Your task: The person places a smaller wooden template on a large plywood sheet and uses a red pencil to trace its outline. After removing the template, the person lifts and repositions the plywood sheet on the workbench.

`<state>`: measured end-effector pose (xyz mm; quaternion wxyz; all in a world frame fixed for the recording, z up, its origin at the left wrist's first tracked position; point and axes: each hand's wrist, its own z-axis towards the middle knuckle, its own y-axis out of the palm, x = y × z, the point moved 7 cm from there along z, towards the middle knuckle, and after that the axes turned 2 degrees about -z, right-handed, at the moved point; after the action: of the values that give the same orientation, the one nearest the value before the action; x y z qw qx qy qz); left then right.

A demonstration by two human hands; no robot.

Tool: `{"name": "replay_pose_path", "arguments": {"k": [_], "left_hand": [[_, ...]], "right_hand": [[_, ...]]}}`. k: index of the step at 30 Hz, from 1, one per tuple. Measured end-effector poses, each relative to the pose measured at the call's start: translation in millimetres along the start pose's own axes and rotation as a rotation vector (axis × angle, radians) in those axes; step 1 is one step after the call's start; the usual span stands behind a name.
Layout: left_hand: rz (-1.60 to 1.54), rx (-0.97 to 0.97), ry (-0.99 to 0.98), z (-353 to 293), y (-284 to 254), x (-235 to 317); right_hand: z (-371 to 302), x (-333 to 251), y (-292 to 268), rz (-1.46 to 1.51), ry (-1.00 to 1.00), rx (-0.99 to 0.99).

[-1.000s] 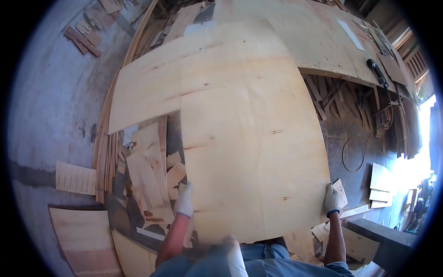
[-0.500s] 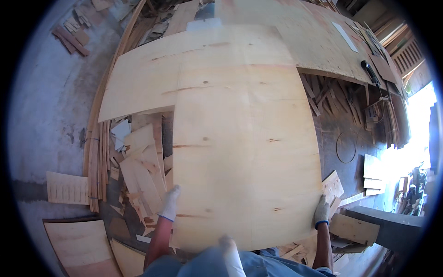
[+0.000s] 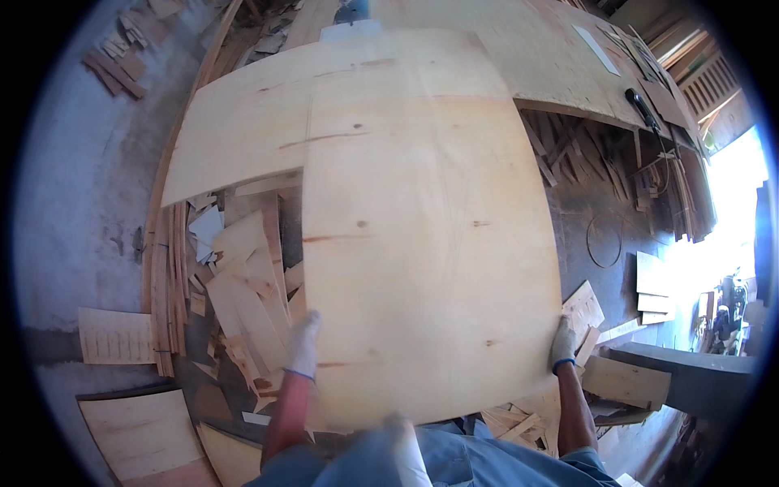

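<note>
A large pale plywood sheet point(image 3: 430, 268), marked with brown streaks and small knots, stretches away from my body. My left hand point(image 3: 304, 345), in a whitish glove with a blue cuff, holds its left edge near the close end. Opposite it, my right hand point(image 3: 563, 341), gloved the same way, is closed on the right edge. The fingers under the sheet are hidden. The far part of this sheet lies over another pale plywood sheet point(image 3: 235, 122), which reaches out to the left.
Wood offcuts point(image 3: 243, 300) lie heaped at the left beside long strips point(image 3: 162, 276). A black handheld tool point(image 3: 641, 107) with a cord rests on a far board point(image 3: 560, 73). At the right stand a dark beam-like piece point(image 3: 682, 367) and stacked small boards point(image 3: 652, 284).
The whole view has shifted, so most things sit slightly higher in the picture. Both hands keep about the same places on the sheet's edges.
</note>
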<state>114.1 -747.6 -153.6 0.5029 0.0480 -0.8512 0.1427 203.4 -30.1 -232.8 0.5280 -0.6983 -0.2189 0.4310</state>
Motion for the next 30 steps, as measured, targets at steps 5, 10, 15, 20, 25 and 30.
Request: {"name": "replay_pose_path", "arguments": {"k": [5, 10, 15, 20, 25, 30], "left_hand": [[-0.133, -0.084, -0.04, 57, -38, 25], [-0.329, -0.188, -0.224, 95, -57, 45], [-0.303, -0.164, -0.116, 108, -92, 60], [-0.347, -0.141, -0.134, 149, -118, 8], [-0.333, -0.102, -0.198, 116, -82, 4], [-0.36, -0.142, -0.203, 83, -50, 31]], "right_hand": [[-38, -171, -51, 0.22, 0.393, -0.361], [-62, -197, -54, 0.113, 0.196, -0.28], [-94, -259, -72, 0.208, 0.165, -0.216], [-90, -248, -5, 0.075, -0.052, -0.25], [-62, -218, -3, -0.173, -0.125, -0.174], [-38, -199, -38, 0.031, 0.06, -0.225]]}}
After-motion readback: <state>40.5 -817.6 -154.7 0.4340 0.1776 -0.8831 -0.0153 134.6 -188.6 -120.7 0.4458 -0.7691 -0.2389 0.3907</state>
